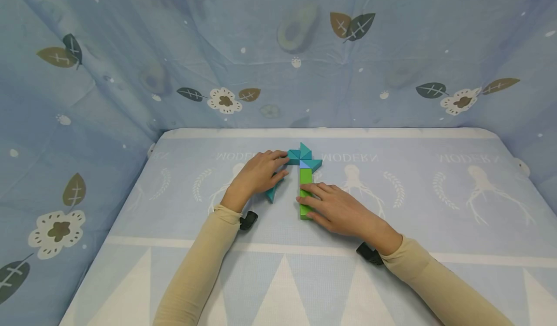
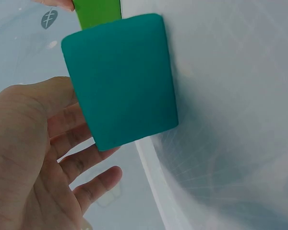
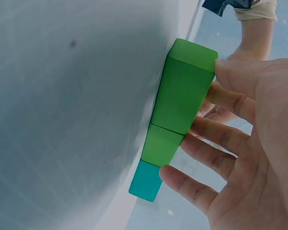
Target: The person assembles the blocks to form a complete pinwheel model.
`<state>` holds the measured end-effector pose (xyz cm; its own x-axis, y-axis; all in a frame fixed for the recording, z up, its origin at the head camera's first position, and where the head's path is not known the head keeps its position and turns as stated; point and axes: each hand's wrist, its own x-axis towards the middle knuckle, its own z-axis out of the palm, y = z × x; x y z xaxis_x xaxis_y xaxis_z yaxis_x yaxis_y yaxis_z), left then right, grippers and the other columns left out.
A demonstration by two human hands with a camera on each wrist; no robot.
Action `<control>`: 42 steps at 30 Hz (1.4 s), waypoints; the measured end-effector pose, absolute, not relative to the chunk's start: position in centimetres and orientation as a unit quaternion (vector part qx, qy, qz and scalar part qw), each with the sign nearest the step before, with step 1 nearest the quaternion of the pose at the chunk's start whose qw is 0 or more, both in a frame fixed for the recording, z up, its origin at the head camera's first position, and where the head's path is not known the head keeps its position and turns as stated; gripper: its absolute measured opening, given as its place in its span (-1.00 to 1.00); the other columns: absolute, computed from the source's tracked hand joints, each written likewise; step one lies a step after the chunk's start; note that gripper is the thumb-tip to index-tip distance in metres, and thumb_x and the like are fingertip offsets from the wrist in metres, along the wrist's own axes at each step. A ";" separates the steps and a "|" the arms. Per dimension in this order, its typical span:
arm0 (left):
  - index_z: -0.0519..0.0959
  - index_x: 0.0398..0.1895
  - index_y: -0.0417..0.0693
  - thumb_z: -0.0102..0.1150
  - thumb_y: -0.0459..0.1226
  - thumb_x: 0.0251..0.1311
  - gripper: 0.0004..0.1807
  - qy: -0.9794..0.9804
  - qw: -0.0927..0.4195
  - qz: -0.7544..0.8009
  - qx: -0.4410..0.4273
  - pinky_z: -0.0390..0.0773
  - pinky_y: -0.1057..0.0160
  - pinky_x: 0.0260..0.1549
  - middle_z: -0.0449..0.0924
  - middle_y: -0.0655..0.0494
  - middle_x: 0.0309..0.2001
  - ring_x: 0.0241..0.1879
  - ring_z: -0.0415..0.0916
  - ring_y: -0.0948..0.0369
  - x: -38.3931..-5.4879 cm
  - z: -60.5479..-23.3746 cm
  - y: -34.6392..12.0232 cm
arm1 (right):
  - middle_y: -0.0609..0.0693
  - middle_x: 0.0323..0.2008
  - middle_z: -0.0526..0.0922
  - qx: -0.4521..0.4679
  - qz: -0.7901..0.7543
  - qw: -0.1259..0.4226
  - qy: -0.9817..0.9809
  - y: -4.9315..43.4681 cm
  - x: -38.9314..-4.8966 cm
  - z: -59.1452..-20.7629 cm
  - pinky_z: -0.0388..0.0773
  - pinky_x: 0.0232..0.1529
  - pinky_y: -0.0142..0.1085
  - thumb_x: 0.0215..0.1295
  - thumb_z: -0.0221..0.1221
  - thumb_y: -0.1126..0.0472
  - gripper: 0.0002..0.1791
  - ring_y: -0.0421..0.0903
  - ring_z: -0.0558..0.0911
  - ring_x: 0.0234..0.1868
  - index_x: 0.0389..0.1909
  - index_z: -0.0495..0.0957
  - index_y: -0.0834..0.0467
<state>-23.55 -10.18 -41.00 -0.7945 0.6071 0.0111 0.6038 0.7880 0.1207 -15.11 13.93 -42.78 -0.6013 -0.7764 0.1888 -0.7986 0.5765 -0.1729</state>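
Several teal triangular blocks (image 1: 306, 152) form a pinwheel shape on the table, with a blue-lilac piece (image 1: 303, 163) at its lower middle. Below it, green blocks (image 1: 306, 175) line up in a straight column. My left hand (image 1: 256, 173) reaches to the pinwheel's left side, its fingertips at a teal block. Under that hand lies a loose teal block (image 1: 271, 194), which looms large in the left wrist view (image 2: 120, 81). My right hand (image 1: 339, 210) rests its fingertips along the column's right side, fingers fairly straight; the right wrist view shows its thumb touching the near green block (image 3: 182, 91).
The table (image 1: 435, 205) wears a pale blue cloth with white triangles and printed plants. Behind and to the left hangs a blue patterned curtain (image 1: 270, 74). Black wrist devices (image 1: 249, 220) sit beneath both wrists.
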 end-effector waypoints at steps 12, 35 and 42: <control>0.58 0.19 -0.07 0.20 -0.17 0.33 -0.60 0.947 -0.037 0.094 0.306 0.54 0.06 0.07 0.58 0.02 0.10 0.06 0.53 0.05 -23.6 -39.2 -11.7 | 0.08 0.33 0.40 0.444 0.122 0.044 -0.886 13.9 -15.1 -42.6 0.51 0.15 0.00 0.39 0.17 0.02 -0.55 0.06 0.44 0.30 0.26 0.51 0.02; 0.79 -0.31 -0.02 0.30 -0.18 0.24 -0.85 0.944 0.046 0.155 0.289 0.52 0.30 -0.43 0.74 0.17 -0.38 -0.48 0.53 0.30 -23.6 -39.2 -11.7 | 0.06 0.33 0.41 0.443 0.123 0.046 -0.887 13.9 -15.2 -42.9 0.49 0.17 -0.01 0.40 0.16 0.03 -0.56 0.04 0.44 0.31 0.26 0.51 0.00; 0.79 -0.39 0.02 0.37 -0.12 0.17 -0.85 0.950 0.005 0.112 0.292 0.54 0.28 -0.43 0.71 0.21 -0.46 -0.48 0.54 0.29 -23.5 -39.6 -11.1 | 0.05 0.34 0.40 0.439 0.121 0.038 -0.890 13.9 -15.2 -42.8 0.49 0.18 -0.02 0.42 0.14 0.01 -0.56 0.04 0.43 0.32 0.27 0.50 -0.02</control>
